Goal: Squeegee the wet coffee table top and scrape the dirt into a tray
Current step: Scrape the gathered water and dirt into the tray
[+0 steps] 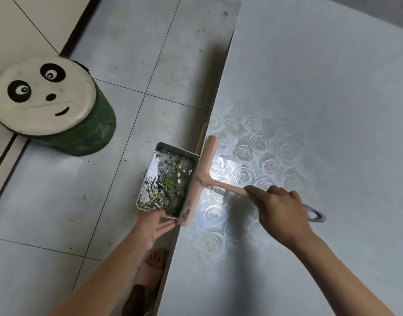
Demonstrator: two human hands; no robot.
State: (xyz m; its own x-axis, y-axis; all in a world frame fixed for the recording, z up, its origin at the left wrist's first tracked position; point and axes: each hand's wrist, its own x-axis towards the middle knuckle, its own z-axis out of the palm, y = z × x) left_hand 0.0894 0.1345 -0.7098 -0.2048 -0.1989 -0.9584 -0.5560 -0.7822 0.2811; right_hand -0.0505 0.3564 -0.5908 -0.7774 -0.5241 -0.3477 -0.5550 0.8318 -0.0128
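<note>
At the table's (310, 99) left edge, the right hand (282, 213) curls round the pink squeegee's (204, 176) handle, blade on the rim. The left hand (152, 224) pinches the tray (173, 147), holding wet dirt (168, 188), just below.

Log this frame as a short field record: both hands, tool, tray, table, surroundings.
left hand: holds the near end of the tray, kept against the table's edge
right hand: grips the handle of the squeegee
squeegee: pink, blade lying along the table's edge, above the tray's rim
tray contents: murky water, green scraps, dark dirt
table top: wet sheen, rose pattern, glare near the blade
surroundings: panda stool on the tiled floor, left of the table
</note>
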